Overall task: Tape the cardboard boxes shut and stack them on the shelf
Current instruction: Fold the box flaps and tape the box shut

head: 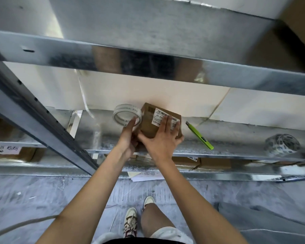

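Observation:
A small brown cardboard box (149, 125) with a white barcode label lies on the metal shelf (236, 136). My right hand (163, 139) rests flat on the box's top, fingers spread over the label. My left hand (128, 138) is at the box's left side, with its fingertips touching a roll of clear tape (124, 114) that stands next to the box. Whether the left hand grips the roll is not clear.
A green utility knife (200, 136) lies on the shelf right of the box. A patterned tape roll (281, 143) sits at the far right. More cardboard boxes (213, 163) fill the lower shelf. A grey upright post (42, 118) slants across the left. An upper shelf beam (148, 64) runs overhead.

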`<state>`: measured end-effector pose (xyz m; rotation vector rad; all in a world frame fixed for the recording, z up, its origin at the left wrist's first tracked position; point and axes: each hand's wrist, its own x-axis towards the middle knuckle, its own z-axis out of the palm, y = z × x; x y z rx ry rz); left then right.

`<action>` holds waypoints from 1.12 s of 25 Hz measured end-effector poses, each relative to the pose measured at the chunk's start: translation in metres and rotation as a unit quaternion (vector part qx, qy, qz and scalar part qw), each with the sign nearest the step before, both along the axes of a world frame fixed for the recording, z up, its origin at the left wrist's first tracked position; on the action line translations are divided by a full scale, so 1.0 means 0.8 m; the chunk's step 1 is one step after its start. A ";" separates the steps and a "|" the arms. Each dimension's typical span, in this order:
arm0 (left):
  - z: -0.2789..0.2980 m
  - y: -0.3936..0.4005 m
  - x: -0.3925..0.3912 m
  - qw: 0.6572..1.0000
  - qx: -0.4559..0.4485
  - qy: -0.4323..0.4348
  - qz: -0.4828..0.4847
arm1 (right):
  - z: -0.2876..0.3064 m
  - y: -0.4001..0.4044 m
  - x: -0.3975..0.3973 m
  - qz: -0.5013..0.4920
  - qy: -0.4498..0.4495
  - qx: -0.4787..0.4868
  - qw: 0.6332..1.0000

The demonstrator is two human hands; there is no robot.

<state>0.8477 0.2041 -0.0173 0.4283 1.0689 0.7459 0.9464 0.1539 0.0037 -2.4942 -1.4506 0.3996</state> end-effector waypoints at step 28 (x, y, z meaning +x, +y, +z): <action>0.135 0.020 0.036 0.633 0.519 0.554 -0.151 | 0.029 -0.016 0.060 0.063 -0.047 0.063 0.995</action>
